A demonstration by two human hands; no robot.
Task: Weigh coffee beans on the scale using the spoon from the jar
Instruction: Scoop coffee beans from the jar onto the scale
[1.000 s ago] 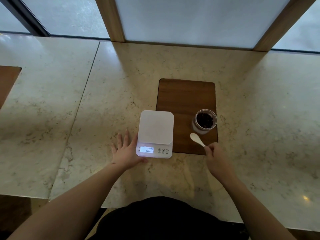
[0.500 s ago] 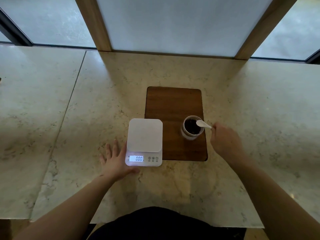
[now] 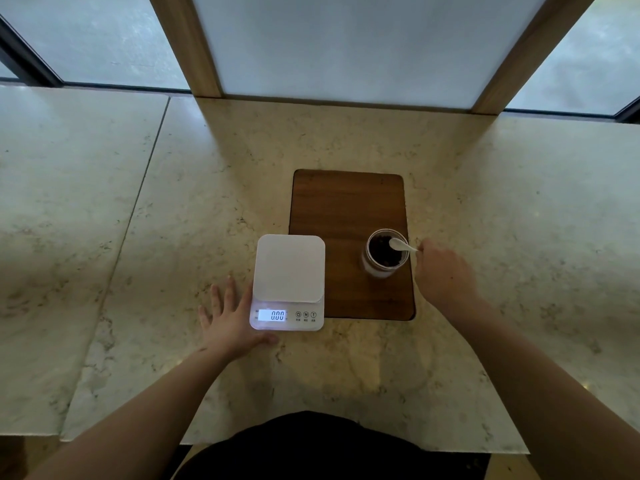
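A white digital scale (image 3: 289,271) stands on the marble counter, its lit display reading 0.00 and its platform bare. An open glass jar (image 3: 382,252) of dark coffee beans stands on a brown wooden board (image 3: 346,206) to the scale's right. My right hand (image 3: 445,271), just right of the jar, pinches the handle of a small white spoon (image 3: 400,244); the spoon's bowl is over the jar's mouth, above the beans. My left hand (image 3: 230,317) lies flat, fingers spread, against the scale's left front corner, thumb along its front edge.
The marble counter (image 3: 173,220) runs wide on both sides, with a seam on the left. Wooden window posts (image 3: 187,46) and frosted panes rise behind its far edge. My dark-clothed torso is at the near edge.
My right hand carried the spoon from in front of the jar round to its right side, and the spoon's bowl is now over the jar's mouth. The left hand stayed by the scale.
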